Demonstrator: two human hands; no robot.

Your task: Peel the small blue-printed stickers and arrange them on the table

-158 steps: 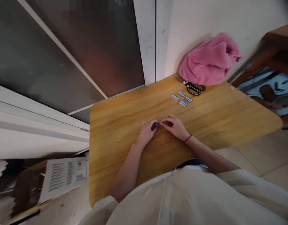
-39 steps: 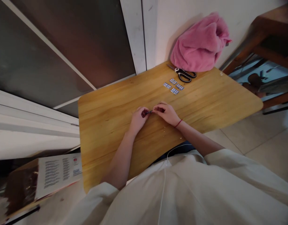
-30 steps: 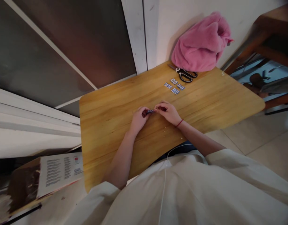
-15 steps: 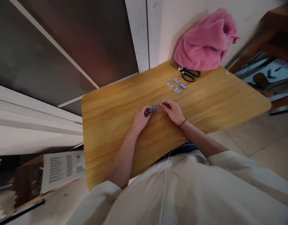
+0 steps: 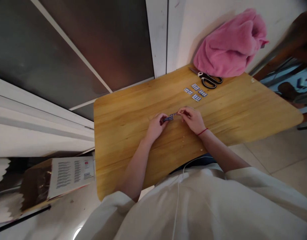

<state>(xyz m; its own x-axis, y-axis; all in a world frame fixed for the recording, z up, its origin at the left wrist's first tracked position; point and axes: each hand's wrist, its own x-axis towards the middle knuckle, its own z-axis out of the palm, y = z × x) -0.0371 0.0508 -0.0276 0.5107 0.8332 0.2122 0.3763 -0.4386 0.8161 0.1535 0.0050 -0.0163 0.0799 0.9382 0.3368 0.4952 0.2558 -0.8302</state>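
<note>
My left hand (image 5: 155,127) is closed over the middle of the table, with a small blue-and-white striped piece (image 5: 169,118) pinched between thumb and fingers. Just to its right, my right hand (image 5: 192,120) pinches the end of a second striped piece (image 5: 173,115). The two pieces are very close together; whether they touch or are joined I cannot tell. Farther back on the wooden table (image 5: 128,140) lies a loose group of similar flat pieces, among them a striped piece (image 5: 196,97) nearest to my right hand.
Black-handled scissors (image 5: 208,80) lie behind the loose pieces, against a bundled pink cloth (image 5: 225,46) by the wall. White crumbs (image 5: 201,150) are scattered near the front edge. An open cardboard box (image 5: 70,176) sits below, left of the table.
The whole view has shifted, so table and hands appear farther right. The piece in my right hand looks more tilted. Both hands keep their pinch.
</note>
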